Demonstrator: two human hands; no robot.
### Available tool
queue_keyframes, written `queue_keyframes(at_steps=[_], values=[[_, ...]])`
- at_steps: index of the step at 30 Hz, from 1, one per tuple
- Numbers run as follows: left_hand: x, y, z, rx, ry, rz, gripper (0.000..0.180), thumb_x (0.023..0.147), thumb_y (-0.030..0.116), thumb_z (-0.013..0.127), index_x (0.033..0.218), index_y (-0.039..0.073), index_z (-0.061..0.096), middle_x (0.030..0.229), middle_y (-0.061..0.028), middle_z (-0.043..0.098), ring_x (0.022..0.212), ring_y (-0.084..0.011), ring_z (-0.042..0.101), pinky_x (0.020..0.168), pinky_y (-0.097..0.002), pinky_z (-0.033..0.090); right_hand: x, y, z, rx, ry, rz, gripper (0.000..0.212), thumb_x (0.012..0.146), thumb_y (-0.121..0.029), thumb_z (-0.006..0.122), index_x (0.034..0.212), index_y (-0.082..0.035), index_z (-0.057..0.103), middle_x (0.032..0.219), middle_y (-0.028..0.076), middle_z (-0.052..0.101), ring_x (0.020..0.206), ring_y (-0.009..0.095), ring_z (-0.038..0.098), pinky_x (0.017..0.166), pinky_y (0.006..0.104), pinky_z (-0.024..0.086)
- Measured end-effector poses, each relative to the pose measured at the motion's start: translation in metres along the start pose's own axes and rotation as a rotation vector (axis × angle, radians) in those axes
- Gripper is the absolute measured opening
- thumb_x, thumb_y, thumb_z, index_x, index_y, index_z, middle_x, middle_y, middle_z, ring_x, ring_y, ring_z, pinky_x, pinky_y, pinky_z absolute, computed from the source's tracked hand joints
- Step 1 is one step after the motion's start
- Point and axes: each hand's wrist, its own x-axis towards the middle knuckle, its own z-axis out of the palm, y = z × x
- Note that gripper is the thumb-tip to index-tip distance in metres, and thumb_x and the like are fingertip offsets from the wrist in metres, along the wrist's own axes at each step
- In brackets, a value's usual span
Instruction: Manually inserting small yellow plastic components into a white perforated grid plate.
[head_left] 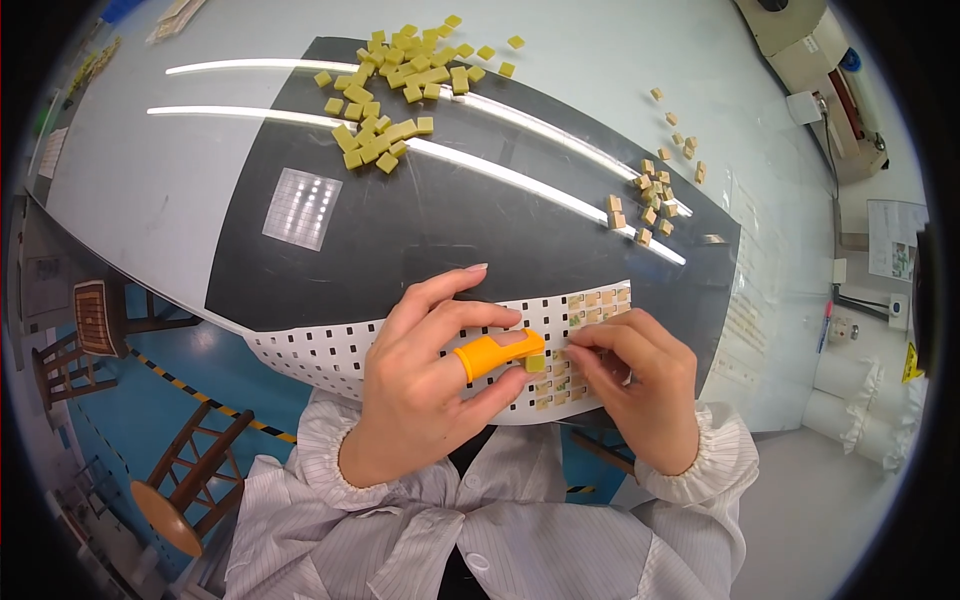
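Observation:
My left hand [410, 375] wears an orange finger sleeve [485, 357] on one finger. Between that sleeved fingertip and the thumb it pinches a small yellow-green block [535, 364]. Close by on the right, my right hand [655, 390] has thumb and index finger drawn together; anything between them is too small or hidden to make out. Both hands are over a white sheet [305, 347] with rows of small dark rectangles. Tan pieces [600, 299] sit in rows at the sheet's right end, partly covered by my right hand.
A black mat [245, 265] lies on the pale table. Yellow-green blocks [405, 80] are heaped at its far side, and tan blocks [655, 195] are scattered far right. A clear gridded square [302, 208] rests on the mat. Wooden stools [185, 480] stand at lower left.

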Motion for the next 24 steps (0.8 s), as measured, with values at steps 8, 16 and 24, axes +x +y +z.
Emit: queue_keyframes(at_steps=[8, 16, 24], values=[[0.001, -0.001, 0.001, 0.006, 0.004, 0.008, 0.025, 0.064, 0.006, 0.082, 0.087, 0.004, 0.073, 0.099, -0.0052, 0.069, 0.112, -0.0333, 0.060, 0.086, -0.0410, 0.052, -0.008, 0.004, 0.007, -0.018, 0.048, -0.058, 0.013, 0.076, -0.001, 0.077, 0.086, -0.002, 0.069, 0.076, 0.005, 0.061, 0.061, 0.018, 0.059, 0.054, 0.0295, 0.048], [0.000, -0.001, 0.000, 0.000, -0.001, 0.004, 0.026, 0.064, 0.006, 0.081, 0.088, 0.004, 0.074, 0.099, -0.0056, 0.069, 0.113, -0.0334, 0.060, 0.086, -0.0407, 0.052, -0.005, 0.000, 0.004, 0.077, -0.009, 0.067, 0.011, 0.078, -0.001, 0.076, 0.084, -0.001, 0.067, 0.074, 0.006, 0.062, 0.059, 0.014, 0.060, 0.053, 0.0255, 0.048], [-0.001, -0.001, 0.000, -0.010, -0.014, -0.013, 0.027, 0.063, 0.005, 0.080, 0.089, 0.005, 0.075, 0.099, -0.0052, 0.069, 0.115, -0.0333, 0.058, 0.087, -0.0411, 0.051, 0.021, -0.003, -0.023, 0.830, -0.332, 0.504, 0.014, 0.088, -0.008, 0.072, 0.086, 0.002, 0.063, 0.077, 0.006, 0.065, 0.067, 0.010, 0.062, 0.062, 0.0210, 0.052]])
